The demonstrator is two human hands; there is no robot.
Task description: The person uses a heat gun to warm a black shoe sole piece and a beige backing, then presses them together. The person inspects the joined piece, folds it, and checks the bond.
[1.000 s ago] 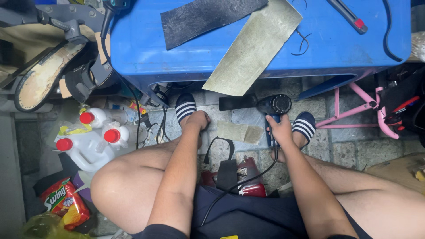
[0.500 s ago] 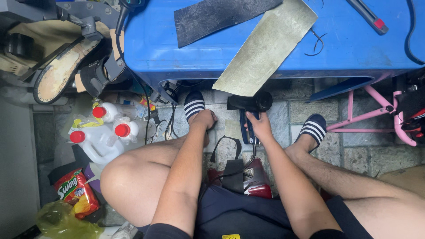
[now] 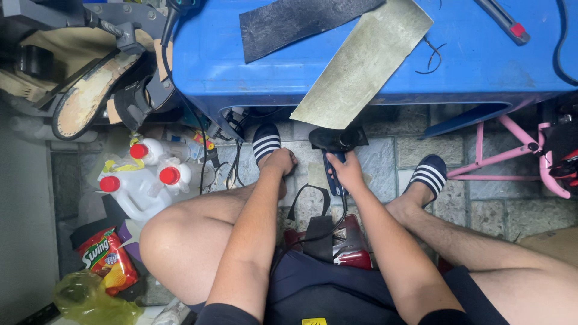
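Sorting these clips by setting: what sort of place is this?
Probably a small shoe-repair workshop: a worn shoe sole sits clamped on a metal stand, sheets of sole material lie on the blue table, and the right hand grips a heat gun.

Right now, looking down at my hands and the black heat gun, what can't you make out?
- Head view: black heat gun, its nozzle tucked under the olive sheet.
- Right hand: fingers wrap the handle, hiding any switch.
- Left hand: curled by the striped sandal; any contents hidden.
- Cord's end: lost among floor clutter.
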